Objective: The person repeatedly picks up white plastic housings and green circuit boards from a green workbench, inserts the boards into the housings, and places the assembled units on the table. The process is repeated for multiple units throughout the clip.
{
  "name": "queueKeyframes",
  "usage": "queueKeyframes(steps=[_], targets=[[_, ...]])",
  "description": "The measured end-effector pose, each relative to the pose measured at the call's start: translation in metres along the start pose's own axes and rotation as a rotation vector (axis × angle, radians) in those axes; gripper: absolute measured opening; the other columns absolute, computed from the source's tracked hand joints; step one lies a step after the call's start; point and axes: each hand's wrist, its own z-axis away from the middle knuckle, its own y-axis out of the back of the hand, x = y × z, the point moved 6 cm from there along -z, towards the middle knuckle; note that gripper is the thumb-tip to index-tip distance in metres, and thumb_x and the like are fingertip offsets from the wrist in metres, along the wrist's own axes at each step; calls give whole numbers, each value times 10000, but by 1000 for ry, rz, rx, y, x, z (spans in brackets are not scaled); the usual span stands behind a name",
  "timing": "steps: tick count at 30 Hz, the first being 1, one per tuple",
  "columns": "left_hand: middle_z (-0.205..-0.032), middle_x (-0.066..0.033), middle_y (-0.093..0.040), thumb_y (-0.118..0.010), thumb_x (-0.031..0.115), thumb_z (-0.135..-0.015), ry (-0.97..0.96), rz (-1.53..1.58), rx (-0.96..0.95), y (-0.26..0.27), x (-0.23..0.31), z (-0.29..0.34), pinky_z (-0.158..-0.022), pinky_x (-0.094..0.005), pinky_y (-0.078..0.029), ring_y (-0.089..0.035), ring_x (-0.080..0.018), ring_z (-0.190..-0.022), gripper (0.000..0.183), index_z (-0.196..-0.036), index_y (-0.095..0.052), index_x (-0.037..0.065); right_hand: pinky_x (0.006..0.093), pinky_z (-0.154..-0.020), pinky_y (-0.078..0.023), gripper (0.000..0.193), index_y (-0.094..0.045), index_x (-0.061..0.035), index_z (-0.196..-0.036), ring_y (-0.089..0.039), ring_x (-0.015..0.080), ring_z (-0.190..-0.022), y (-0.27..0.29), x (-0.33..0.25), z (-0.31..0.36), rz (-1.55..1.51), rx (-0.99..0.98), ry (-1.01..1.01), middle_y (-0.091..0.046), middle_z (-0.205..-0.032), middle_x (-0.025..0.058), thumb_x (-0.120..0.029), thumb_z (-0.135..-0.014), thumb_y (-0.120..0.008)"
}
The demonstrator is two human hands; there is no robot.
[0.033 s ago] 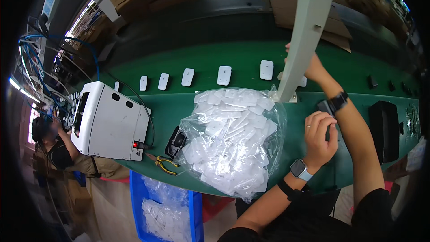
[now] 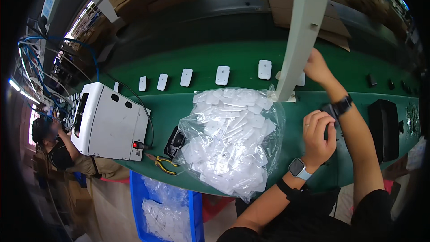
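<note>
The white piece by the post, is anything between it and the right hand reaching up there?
Yes, the pale upright post partly covers the white piece; the right hand sits just right of the post.

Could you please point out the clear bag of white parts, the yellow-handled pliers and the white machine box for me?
Clear bag of white parts (image 2: 230,145): head view, middle of the bag's front.
Yellow-handled pliers (image 2: 164,165): head view, on the handles.
White machine box (image 2: 112,125): head view, centre of its top panel.
</note>
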Motion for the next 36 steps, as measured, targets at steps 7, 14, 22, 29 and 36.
queueKeyframes(steps=[7, 14, 22, 29, 36], targets=[[-860, -122, -633, -612, -97, -738, -66, -155, -68, -2, -1, 2, -761, -407, -483, -604, -334, -849, 182, -884, -616, 11, 220, -684, -459, 226, -639, 28, -945, -556, 98, -791, 60, -14, 146, -157, 79, 103, -594, -913, 44, 106, -772, -516], [-849, -151, -629, -611, -38, -755, -37, -653, -198, -2, -9, -11, -739, -450, -474, -587, -356, -824, 126, -871, -623, 7, 220, -594, -434, 223, -660, 6, -851, -554, 108, -696, 73, -11, 197, 20, 128, 181, -596, -815, 53, 102, -731, -498], [-927, -191, -653, -682, 54, -765, 120, -1401, -578, 69, -35, -7, -775, -484, -509, -621, -392, -917, 128, -881, -655, 8, 383, -615, -514, 115, -681, -34, -781, -634, 270, -681, 39, -11, 220, 122, -319, 334, -638, -749, 81, -77, -698, -614], [-859, -170, -648, -682, 41, -759, 38, -1381, -439, 77, -20, -11, -737, -459, -510, -626, -369, -853, 142, -892, -652, 3, 401, -641, -519, 114, -698, -46, -769, -643, 272, -718, 18, 4, 226, 213, -436, 311, -659, -753, 66, -139, -748, -636], [-815, -79, -649, -685, 37, -847, 181, -839, -275, 62, 17, -14, -701, -306, -512, -652, -181, -785, 104, -914, -625, -16, 414, -676, -532, 132, -698, -46, -745, -651, 289, -762, 3, 10, 227, 294, -485, 266, -677, -753, 85, -167, -769, -653]])
